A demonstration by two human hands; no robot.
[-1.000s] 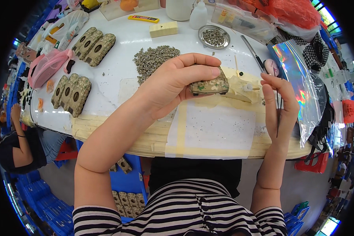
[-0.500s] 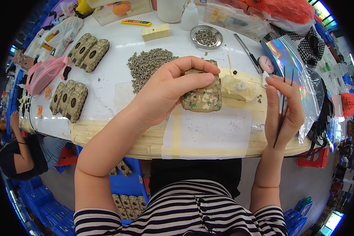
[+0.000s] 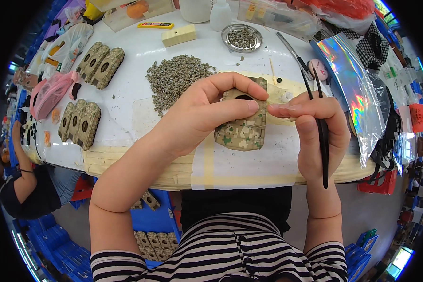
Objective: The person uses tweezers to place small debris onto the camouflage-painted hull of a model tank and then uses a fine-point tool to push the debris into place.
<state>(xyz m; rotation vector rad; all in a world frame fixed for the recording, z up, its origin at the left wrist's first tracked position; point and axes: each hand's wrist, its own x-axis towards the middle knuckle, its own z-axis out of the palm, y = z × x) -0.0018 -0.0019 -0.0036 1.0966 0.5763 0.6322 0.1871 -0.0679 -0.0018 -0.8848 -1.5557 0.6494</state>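
My left hand [image 3: 192,113] grips a camouflage-patterned casing [image 3: 241,130] by its upper part, thumb in front and fingers bent over the top. Part of a dark oval opening shows beside the thumb. My right hand [image 3: 329,127] keeps black tweezers [image 3: 324,157] tucked in the palm. Its forefinger and thumb reach to the casing's right edge, the forefinger tip at or very near it. Whether anything tiny sits between those fingertips I cannot make out. Behind them, a small white nozzle-like piece [image 3: 287,97] is partly hidden.
A heap of small grey-brown parts [image 3: 178,77] lies left of centre, and a round metal dish [image 3: 226,42] holds more. Camouflage casings [image 3: 82,124] stand in two groups at left. A pale block [image 3: 179,35], a utility knife [image 3: 155,25] and iridescent film [image 3: 350,80] surround the workspace.
My right hand has moved left to the casing's edge, its tweezers turning with it. The left hand keeps its grip, and the casing appears slightly lower and more tilted. The view has shifted a little.
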